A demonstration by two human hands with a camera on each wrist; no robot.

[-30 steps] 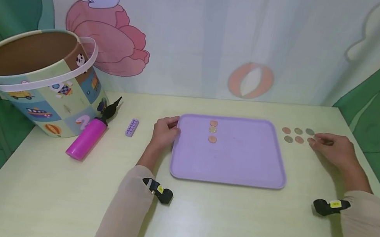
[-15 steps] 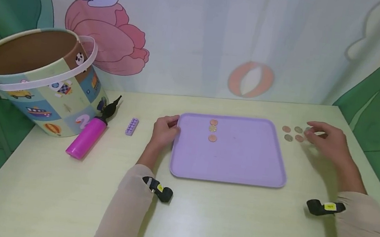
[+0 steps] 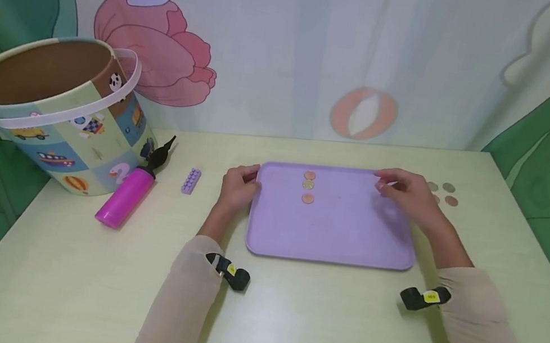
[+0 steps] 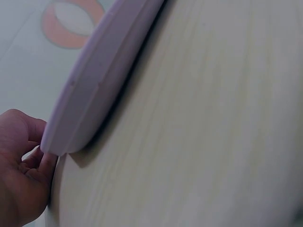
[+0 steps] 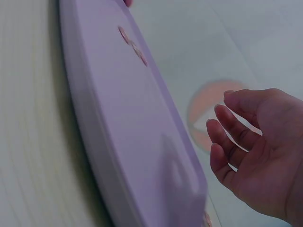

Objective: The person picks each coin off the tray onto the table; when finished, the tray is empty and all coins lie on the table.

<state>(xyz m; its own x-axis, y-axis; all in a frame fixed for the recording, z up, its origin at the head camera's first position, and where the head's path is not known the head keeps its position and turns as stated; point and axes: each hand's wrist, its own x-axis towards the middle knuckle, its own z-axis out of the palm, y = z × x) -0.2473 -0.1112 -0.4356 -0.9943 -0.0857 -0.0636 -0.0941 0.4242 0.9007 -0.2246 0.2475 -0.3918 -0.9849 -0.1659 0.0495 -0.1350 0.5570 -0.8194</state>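
My left hand point(image 3: 238, 190) pinches the left edge of a purple tray point(image 3: 334, 235); the left wrist view has the fingers about the tray's rim point(image 4: 90, 85). Three coins point(image 3: 308, 185) lie in a column on the tray's left half, two copper and one yellowish. Over the tray's upper right corner hovers my right hand point(image 3: 407, 195). Its fingers point(image 5: 227, 130) are loosely bent and spread in the right wrist view, and no coin shows between them. Several copper and silvery coins point(image 3: 448, 188) lie on the table right of the tray, partly hidden by that hand.
A tall patterned bucket point(image 3: 75, 137) with a white handle stands at the left. Beside it lies a magenta cylinder point(image 3: 126, 198) with a black nozzle. A small purple toy brick point(image 3: 190, 181) is left of the tray. A printed curtain point(image 3: 278, 53) hangs behind the table.
My right hand has moved left from the loose coins to above the tray's upper right corner. The left hand, the tray and the three coins on it stay put.
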